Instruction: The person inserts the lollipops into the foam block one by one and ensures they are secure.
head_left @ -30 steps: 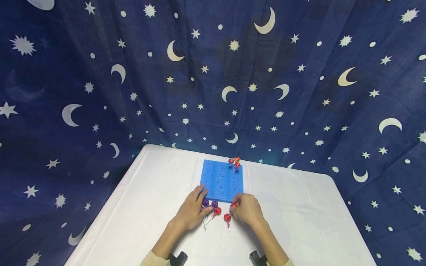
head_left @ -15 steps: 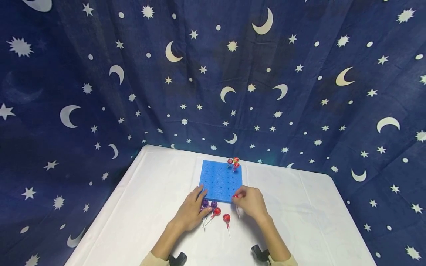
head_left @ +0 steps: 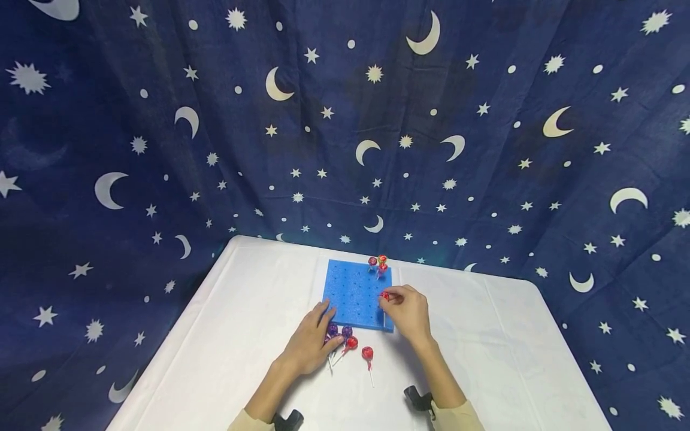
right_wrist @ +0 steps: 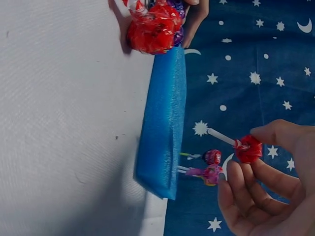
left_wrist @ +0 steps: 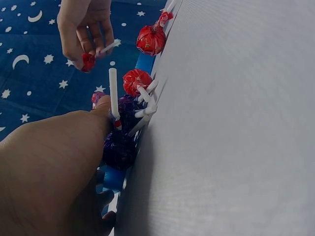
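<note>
My right hand (head_left: pixel 408 314) pinches a red-wrapped lollipop (head_left: pixel 384 296) by its candy head, over the right side of a blue foam block (head_left: pixel 350 293) dotted with small holes. The lollipop's white stick points down toward the foam; in the right wrist view the stick's tip (right_wrist: pixel 210 131) stands apart from the block. My left hand (head_left: pixel 306 342) rests at the block's front left corner, fingers extended, thumb over a cluster of purple lollipops (head_left: pixel 347 331). Beside the thumb lies a red lollipop (head_left: pixel 351 343), and another red lollipop (head_left: pixel 368 353) lies a little to the right.
Three lollipops (head_left: pixel 383 268) stand upright in the foam's back right corner. A white cloth covers the table (head_left: pixel 474 347). Behind it hangs a dark blue curtain (head_left: pixel 334 143) with moons and stars.
My right hand has lifted the red lollipop from in front of the foam and moved it away from me, over the block's right side, the stick now more upright. My left hand stays put.
</note>
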Demonstrator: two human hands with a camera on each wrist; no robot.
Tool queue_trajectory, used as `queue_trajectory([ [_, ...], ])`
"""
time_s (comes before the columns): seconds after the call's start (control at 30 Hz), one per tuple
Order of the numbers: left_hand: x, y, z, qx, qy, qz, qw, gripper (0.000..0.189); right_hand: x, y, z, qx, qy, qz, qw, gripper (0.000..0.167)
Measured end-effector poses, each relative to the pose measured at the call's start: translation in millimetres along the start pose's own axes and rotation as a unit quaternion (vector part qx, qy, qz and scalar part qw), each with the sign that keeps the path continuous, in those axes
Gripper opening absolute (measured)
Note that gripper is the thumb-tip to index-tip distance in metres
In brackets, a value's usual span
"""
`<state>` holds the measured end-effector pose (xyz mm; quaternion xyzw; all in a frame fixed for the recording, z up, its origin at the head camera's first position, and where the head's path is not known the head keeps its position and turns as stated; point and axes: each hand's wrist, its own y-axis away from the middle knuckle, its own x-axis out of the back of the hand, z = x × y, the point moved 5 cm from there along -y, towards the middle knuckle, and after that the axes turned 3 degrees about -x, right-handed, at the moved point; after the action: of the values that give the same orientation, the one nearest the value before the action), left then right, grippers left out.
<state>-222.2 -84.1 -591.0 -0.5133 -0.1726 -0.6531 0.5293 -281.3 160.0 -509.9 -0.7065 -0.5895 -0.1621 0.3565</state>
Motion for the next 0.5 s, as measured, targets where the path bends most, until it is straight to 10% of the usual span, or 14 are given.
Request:
queue_trajectory([
  [0.5, 3.9, -0.3, 2.3, 0.002, 0.007, 0.000, 1.0000, 0.072, -0.3, -11.4, -2.7, 0.037, -0.057, 0.058, 0.9960, 0.019],
])
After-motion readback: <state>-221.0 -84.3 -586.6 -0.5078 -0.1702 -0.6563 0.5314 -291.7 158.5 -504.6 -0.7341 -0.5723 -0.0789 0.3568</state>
